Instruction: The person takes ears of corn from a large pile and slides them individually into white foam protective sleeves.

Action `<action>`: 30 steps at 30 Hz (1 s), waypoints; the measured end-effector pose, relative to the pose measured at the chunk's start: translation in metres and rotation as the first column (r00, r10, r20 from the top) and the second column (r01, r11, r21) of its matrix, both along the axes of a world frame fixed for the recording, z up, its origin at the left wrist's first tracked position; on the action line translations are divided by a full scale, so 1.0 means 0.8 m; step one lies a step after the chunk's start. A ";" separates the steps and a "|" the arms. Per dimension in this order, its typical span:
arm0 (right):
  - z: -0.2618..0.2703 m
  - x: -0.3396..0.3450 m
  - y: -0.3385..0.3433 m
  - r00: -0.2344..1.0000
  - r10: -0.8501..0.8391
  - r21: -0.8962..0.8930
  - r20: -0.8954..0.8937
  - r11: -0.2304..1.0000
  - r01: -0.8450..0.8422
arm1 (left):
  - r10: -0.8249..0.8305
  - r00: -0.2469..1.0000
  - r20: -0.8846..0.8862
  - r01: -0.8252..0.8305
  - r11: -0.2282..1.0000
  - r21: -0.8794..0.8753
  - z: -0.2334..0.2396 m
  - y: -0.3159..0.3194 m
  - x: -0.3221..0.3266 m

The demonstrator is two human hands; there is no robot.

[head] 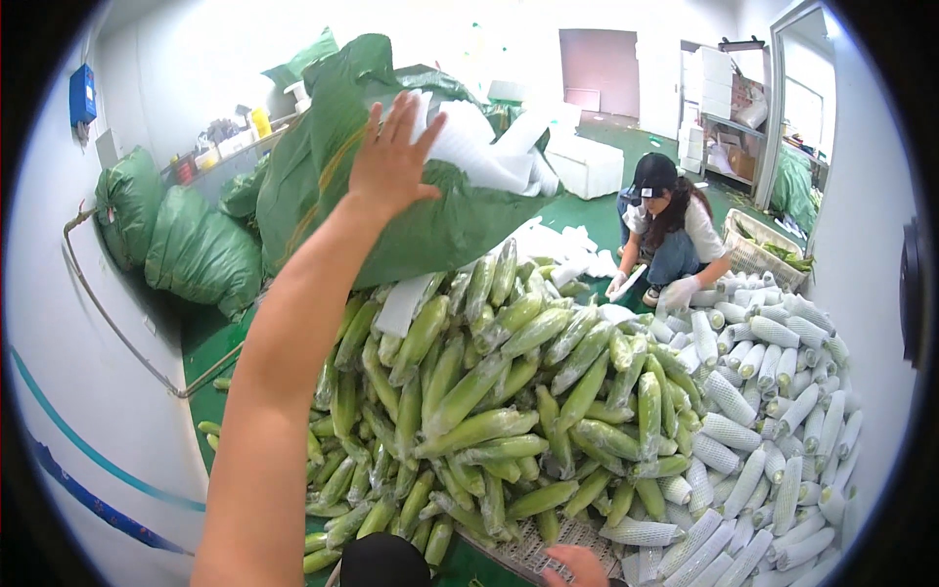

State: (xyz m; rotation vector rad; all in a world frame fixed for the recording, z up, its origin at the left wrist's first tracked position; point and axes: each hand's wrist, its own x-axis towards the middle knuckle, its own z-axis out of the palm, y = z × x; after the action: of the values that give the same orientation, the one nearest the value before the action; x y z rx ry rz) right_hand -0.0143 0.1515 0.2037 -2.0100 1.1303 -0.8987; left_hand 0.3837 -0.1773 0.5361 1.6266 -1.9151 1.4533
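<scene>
My left hand (pixel 392 158) is raised with its fingers spread, against or just in front of a big green woven sack (pixel 308 176); contact is hard to tell. White foam net sleeves (pixel 477 143) fill the sack's open mouth. Below lies a large heap of green corn cobs in husk (pixel 469 411), many wrapped in clear film. At the bottom edge my right hand (pixel 576 565) is partly cut off, by a perforated plastic crate surface (pixel 543 547). Cobs in white foam sleeves (pixel 733 433) are piled to the right of it.
A crouching person (pixel 671 227) in a black cap and clear gloves holds a white sleeve across the heap. Behind them stands a crate with husks (pixel 763 249). Stuffed green sacks (pixel 205 249) lean by the left wall, near a pipe (pixel 117 315). A white foam box (pixel 587 165) stands behind.
</scene>
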 end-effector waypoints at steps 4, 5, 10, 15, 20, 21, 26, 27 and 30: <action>-0.003 0.020 -0.020 0.850 0.358 0.460 -0.386 0.874 -0.159 | 0.516 0.856 -0.030 -0.335 0.599 0.728 0.000 -0.015 0.018; -0.009 0.018 -0.020 0.852 0.357 0.459 -0.383 0.874 -0.160 | 0.421 0.904 -0.075 -0.219 0.605 0.766 -0.038 -0.018 0.033; -0.028 0.010 -0.026 0.965 0.178 0.462 -0.191 0.884 -0.071 | 0.090 0.996 -0.024 0.028 -0.039 0.999 -0.203 0.090 -0.053; -0.038 0.018 -0.014 0.973 0.193 0.427 -0.125 0.896 -0.123 | 0.068 0.998 0.010 0.003 -0.195 0.981 -0.269 0.132 0.026; -0.024 0.007 -0.025 0.989 0.137 0.526 -0.054 0.846 -0.089 | 0.521 0.316 -0.793 0.540 0.588 0.601 -0.195 0.096 0.056; -0.029 0.006 -0.026 0.990 0.134 0.527 -0.051 0.845 -0.088 | 0.413 0.035 -0.910 0.497 0.783 0.374 -0.187 0.084 0.076; -0.043 0.018 -0.033 0.994 0.110 0.529 -0.027 0.845 -0.079 | -0.206 0.626 -0.753 0.183 0.976 -0.115 -0.149 -0.024 0.171; -0.044 0.023 -0.035 0.991 0.128 0.534 -0.041 0.841 -0.087 | -0.215 0.750 -0.626 0.142 0.976 -0.166 -0.128 -0.042 0.182; -0.044 0.026 -0.030 0.992 0.115 0.525 -0.061 0.848 -0.066 | 0.074 0.815 -0.575 -0.036 0.996 0.077 -0.113 -0.068 0.158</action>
State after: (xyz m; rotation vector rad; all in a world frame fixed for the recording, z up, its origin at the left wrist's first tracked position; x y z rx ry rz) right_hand 0.0064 0.1277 0.1682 -1.6403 1.1659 -0.3899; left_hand 0.5100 -0.2314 0.4458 1.8844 -1.5741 0.7714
